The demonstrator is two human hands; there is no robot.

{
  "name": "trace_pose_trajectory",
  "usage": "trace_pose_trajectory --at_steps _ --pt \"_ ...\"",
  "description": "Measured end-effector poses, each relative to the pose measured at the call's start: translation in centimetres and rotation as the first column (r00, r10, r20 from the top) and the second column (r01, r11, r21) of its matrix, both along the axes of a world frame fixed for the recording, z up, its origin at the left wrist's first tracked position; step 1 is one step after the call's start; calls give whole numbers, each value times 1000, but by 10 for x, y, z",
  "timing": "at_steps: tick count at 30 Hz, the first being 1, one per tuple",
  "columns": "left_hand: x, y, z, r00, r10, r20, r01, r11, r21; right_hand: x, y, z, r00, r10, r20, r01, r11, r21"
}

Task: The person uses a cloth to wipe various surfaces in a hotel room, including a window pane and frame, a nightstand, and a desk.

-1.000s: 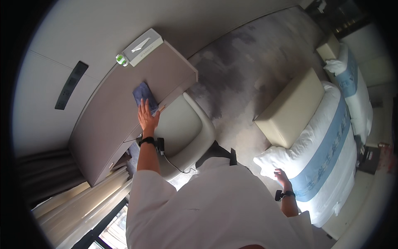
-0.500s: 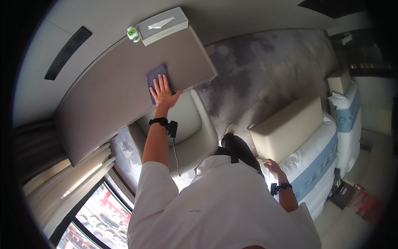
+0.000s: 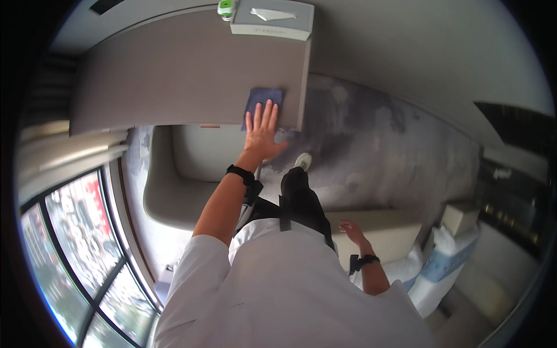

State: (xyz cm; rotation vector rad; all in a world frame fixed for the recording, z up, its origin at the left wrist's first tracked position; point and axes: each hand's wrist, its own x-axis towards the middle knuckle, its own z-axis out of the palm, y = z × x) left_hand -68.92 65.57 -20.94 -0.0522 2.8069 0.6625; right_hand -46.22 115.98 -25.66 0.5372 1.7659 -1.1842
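Note:
Stretched out over the front right of a brown desk [image 3: 174, 69], my left hand [image 3: 263, 127] lies flat with its fingers spread on a folded blue-purple cloth [image 3: 264, 94]. The palm and thumb reach past the desk's front edge. My right hand [image 3: 351, 231] hangs at my side with loosely bent fingers and nothing visible in it. Below it is a cream padded bench [image 3: 394, 226].
A white tissue box [image 3: 272, 28] and a small bottle with a green label [image 3: 226, 8] stand at the desk's back. A grey chair [image 3: 197, 151] is partly under the desk. White bedding with a blue band [image 3: 447, 264] lies right; a window [image 3: 87, 232] is left.
My left hand and the cloth have slid right along the desk, toward its right end. My body and view have turned and shifted right. My right hand still hangs at my side.

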Motion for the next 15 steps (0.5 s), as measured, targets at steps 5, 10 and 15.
trace_pose_trajectory --at_steps 5,10,15 --pt "4 6 -18 995 84 48 -83 996 -26 -92 -18 -6 877 468 -109 -414 852 321" --pt "-8 21 -20 987 129 91 -125 991 -56 -152 17 -1 846 475 -243 -385 858 341" --pt "-15 21 -11 980 84 178 -70 994 -88 -156 27 -19 862 420 -284 -321 886 334"
